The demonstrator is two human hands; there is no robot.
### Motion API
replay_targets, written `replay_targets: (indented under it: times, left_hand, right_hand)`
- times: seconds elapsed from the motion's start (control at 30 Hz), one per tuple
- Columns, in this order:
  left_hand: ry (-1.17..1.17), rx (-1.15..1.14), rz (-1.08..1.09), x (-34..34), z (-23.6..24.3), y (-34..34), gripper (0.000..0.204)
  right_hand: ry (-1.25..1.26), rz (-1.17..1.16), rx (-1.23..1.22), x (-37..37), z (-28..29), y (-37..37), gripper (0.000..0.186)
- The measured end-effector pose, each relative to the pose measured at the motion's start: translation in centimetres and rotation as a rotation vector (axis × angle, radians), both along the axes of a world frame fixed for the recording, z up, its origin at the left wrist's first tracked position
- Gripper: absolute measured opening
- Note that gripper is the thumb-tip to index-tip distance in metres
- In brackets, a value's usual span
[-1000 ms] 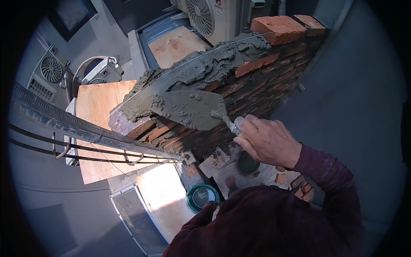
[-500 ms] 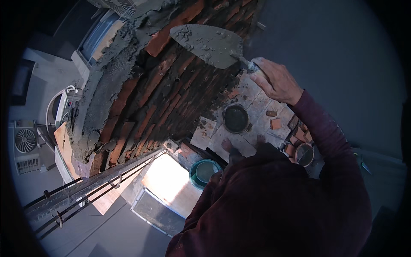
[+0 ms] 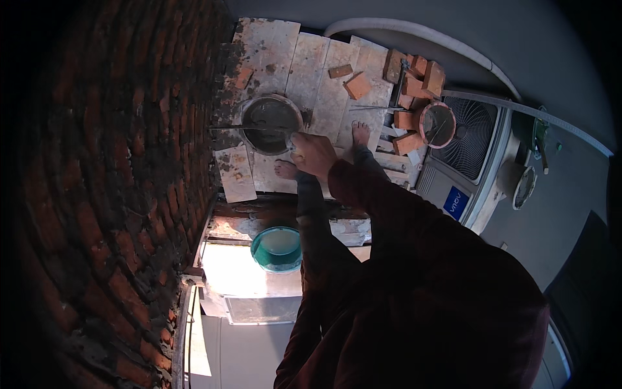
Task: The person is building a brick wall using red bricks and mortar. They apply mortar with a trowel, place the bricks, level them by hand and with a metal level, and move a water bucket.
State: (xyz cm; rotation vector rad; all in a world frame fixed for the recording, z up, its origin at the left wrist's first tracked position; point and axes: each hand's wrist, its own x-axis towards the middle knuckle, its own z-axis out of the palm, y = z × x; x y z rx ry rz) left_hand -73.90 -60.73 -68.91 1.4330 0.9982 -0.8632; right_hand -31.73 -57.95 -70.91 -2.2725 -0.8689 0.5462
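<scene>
My right hand [image 3: 313, 154] is closed around the handle of a trowel [image 3: 253, 128], whose blade shows nearly edge-on as a thin dark line. Hand and blade are over a round bucket of grey mortar [image 3: 269, 107] on the plank platform; I cannot tell whether the blade touches the mortar. The blade's tip points left, toward a rough brick wall [image 3: 123, 194] with dark mortar joints. My left hand does not show in the picture.
Loose bricks [image 3: 424, 78] and a second mortar bucket [image 3: 437, 124] lie right of my feet, beside an air-conditioner outdoor unit [image 3: 470, 139]. Boards [image 3: 324, 71] form the platform I stand on. Below its near edge sits a green tub [image 3: 277, 249]. A pale hose [image 3: 414, 27] curves behind.
The trowel, broad and mortar-smeared near the wall top before, has come down over the mortar bucket with my right hand. The view has swung away from the wall top toward the platform.
</scene>
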Motion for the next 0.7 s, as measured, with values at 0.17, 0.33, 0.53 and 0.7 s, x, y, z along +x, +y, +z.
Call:
replay_targets:
  times: [0.17, 0.33, 0.53, 0.7]
  left_hand:
    - [0.013, 0.110, -0.093, 7.3, 1.9, 1.6, 0.114]
    - [-0.174, 0.399, -0.387, 15.4, -1.4, 1.4, 0.075]
    - [-0.526, 0.384, -0.299, 37.4, -12.6, 1.1, 0.036]
    - [-0.648, 0.096, -0.591, 58.7, -22.8, -11.8, 0.040]
  right_hand:
    - [0.318, 0.016, -0.278, 2.8, -13.6, 1.2, 0.032]
    - [0.562, -0.588, -0.067, 0.4, -12.6, -8.6, 0.040]
    - [0.961, -1.211, -0.122, -5.9, -13.3, -22.4, 0.035]
    - [1.355, -1.259, 0.115, -7.2, -15.2, -24.9, 0.032]
